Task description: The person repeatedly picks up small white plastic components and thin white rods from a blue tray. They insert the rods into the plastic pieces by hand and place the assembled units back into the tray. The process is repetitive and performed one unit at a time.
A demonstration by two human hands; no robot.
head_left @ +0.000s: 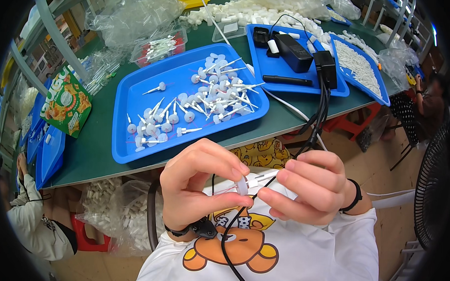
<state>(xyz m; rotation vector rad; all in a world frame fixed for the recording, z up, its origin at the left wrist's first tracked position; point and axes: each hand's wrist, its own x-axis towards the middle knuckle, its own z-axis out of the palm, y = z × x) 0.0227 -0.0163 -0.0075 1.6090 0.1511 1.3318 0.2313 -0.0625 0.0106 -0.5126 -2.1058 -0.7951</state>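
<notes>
Noted small white disc-and-stem part [251, 183], trailing thin reddish wires [226, 190] toward nine o'clock. Pinched disc [241, 186] in left hand [190, 179]; closed right hand [312, 188] on stem [264, 177], toward two o'clock.

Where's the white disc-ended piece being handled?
Head view, just below centre: the white disc-ended piece is pinched in the left hand, stem toward the right hand.

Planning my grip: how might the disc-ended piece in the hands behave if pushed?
Its round disc may roll, curving about the projecting stem. That straight stem looks fairly stiff; the thin red wires look floppy, perhaps fragile.
</notes>
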